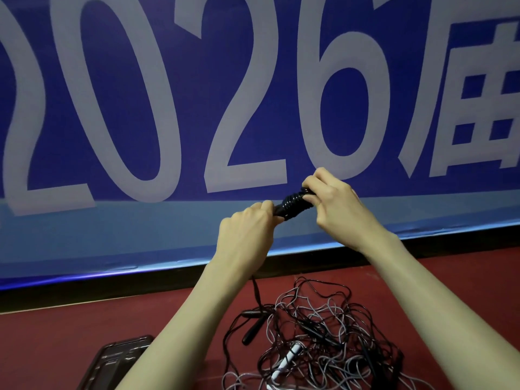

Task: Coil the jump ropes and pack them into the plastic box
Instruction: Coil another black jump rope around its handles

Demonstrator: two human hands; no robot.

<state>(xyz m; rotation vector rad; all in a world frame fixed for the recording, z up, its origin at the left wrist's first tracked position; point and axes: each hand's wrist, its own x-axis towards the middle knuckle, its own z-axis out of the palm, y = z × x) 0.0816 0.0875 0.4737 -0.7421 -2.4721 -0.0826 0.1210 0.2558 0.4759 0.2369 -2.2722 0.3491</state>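
Dim, even indoor light; banner (168, 108) softly blurred, its lines bowing toward 9 and 3 o'clock; forearms evenly lit.

- I hold the coiled rope (292, 205) up between my left hand (247, 229) and right hand (334, 204), before the banner (197, 108).
- Below lies the tangled pile (318, 330) (on the floor (84, 327)).
- The plastic box (118, 358) sits left of the pile.

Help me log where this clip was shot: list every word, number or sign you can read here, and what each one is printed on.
"2026": large pale digits on the blue banner behind the hands; the first 2 is cut off by the left edge.
One pale Chinese character right of the digits on the same banner, cut off by the right edge: unreadable.
White jump rope handle in the tangle: no print legible.
Plastic box: no label visible.
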